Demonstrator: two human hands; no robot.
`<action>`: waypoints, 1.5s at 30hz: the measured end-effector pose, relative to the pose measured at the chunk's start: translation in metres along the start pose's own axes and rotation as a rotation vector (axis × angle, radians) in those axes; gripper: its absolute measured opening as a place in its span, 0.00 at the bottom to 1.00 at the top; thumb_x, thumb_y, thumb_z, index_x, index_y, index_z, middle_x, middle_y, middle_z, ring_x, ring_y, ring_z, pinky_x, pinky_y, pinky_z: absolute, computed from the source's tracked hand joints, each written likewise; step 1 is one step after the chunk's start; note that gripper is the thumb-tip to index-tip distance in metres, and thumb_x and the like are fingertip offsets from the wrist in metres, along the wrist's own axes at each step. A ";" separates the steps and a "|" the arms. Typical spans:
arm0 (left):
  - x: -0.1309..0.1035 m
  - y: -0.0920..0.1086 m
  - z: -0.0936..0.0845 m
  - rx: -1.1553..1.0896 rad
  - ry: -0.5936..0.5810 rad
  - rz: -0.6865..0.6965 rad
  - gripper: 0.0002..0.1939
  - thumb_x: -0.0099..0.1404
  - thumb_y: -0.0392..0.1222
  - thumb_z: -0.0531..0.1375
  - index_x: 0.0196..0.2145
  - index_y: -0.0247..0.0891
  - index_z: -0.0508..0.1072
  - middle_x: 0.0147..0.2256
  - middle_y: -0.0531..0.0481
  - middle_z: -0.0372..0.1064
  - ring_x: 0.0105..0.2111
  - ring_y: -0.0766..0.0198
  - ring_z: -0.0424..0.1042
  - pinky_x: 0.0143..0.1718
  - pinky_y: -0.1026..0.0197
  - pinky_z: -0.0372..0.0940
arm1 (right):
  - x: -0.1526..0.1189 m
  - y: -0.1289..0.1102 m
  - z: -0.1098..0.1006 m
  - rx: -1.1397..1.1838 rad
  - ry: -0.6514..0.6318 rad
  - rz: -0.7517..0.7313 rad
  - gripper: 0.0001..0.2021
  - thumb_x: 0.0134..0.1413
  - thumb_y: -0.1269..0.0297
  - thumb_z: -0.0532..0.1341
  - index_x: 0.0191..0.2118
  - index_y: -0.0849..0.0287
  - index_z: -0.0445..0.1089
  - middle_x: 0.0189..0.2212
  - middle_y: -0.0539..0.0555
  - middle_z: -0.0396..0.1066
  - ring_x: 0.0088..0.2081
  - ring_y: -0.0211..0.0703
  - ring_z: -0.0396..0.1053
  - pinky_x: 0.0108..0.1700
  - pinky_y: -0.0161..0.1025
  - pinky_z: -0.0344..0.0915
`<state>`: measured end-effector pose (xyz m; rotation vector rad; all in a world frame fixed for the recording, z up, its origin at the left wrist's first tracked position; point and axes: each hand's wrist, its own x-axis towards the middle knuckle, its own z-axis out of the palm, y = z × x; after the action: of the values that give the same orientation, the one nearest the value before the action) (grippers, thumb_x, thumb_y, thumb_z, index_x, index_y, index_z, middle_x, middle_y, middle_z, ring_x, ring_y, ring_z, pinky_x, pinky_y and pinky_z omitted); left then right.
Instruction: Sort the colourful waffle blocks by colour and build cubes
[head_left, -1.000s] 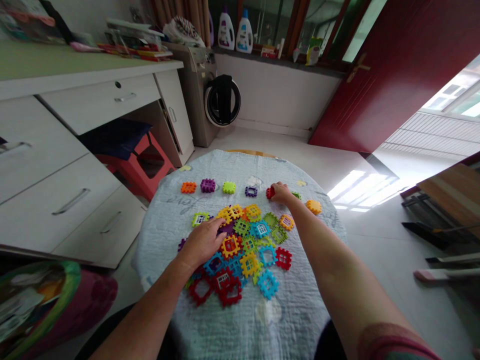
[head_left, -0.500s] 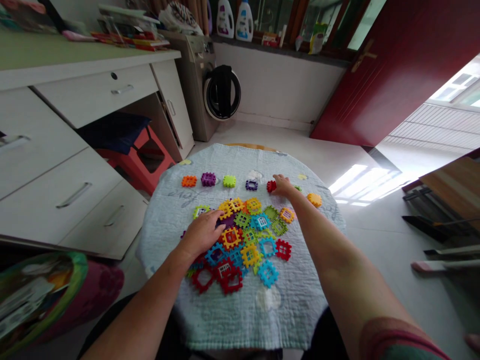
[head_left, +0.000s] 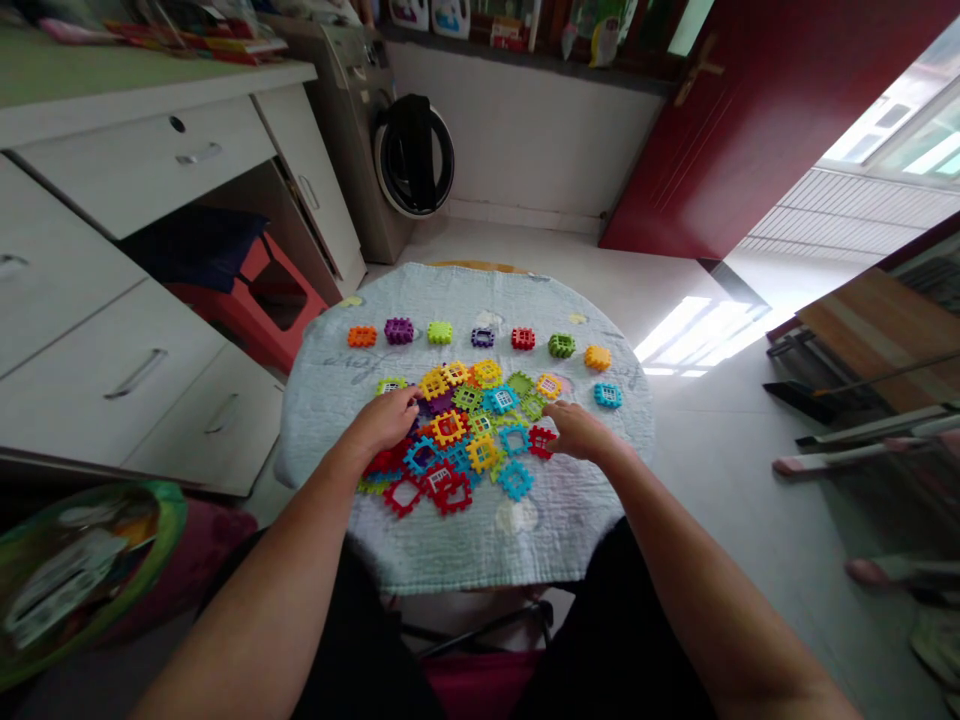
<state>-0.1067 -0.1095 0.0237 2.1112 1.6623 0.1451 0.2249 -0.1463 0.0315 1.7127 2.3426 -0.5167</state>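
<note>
A pile of colourful plastic interlocking pieces, mostly square frames with toothed edges, lies mid-table. My left hand rests over the pile's left side, fingers forward by a yellow piece; no piece shows in its grasp. My right hand is at the pile's right edge, thumb and fingers apart around a red window piece; whether it touches the piece is unclear. Behind the pile runs a row of small stacks, among them an orange, a purple, a red, a green and a blue stack.
A pale cloth covers the round table. To the left are white drawers, a red stool and a full bin. A washing machine with its door open stands behind; a red door is at right.
My right hand has drawn back from the red stack in the row to the pile's right edge. My left hand stays over the pile's left side. The view has tilted downward.
</note>
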 end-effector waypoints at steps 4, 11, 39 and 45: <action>-0.013 -0.010 0.001 -0.111 0.058 -0.022 0.21 0.61 0.42 0.49 0.49 0.35 0.70 0.47 0.43 0.72 0.46 0.57 0.71 0.50 0.59 0.63 | -0.008 -0.013 0.024 0.023 0.090 0.121 0.20 0.47 0.60 0.64 0.47 0.59 0.65 0.45 0.60 0.66 0.44 0.50 0.66 0.43 0.40 0.60; -0.041 -0.016 0.003 -0.268 0.135 -0.082 0.20 0.60 0.46 0.52 0.48 0.38 0.70 0.47 0.47 0.72 0.47 0.58 0.71 0.50 0.59 0.64 | -0.002 0.001 0.035 0.053 0.120 0.132 0.20 0.44 0.66 0.65 0.45 0.62 0.63 0.44 0.61 0.65 0.44 0.49 0.65 0.42 0.38 0.60; -0.007 0.026 0.023 -0.134 0.014 0.087 0.10 0.57 0.37 0.58 0.37 0.37 0.75 0.28 0.51 0.72 0.28 0.63 0.70 0.33 0.63 0.63 | 0.003 -0.091 0.032 0.111 0.266 -0.393 0.26 0.50 0.64 0.63 0.56 0.46 0.65 0.64 0.52 0.50 0.60 0.57 0.49 0.59 0.53 0.52; -0.005 0.021 0.019 -0.134 0.090 0.132 0.11 0.55 0.44 0.61 0.36 0.37 0.74 0.36 0.47 0.73 0.36 0.60 0.71 0.38 0.61 0.64 | 0.010 -0.089 0.042 0.125 0.250 -0.303 0.25 0.51 0.69 0.60 0.57 0.54 0.64 0.61 0.58 0.54 0.59 0.53 0.53 0.60 0.50 0.54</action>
<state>-0.0824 -0.1234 0.0158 2.1396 1.5169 0.3863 0.1356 -0.1776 0.0043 1.5578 2.8284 -0.5334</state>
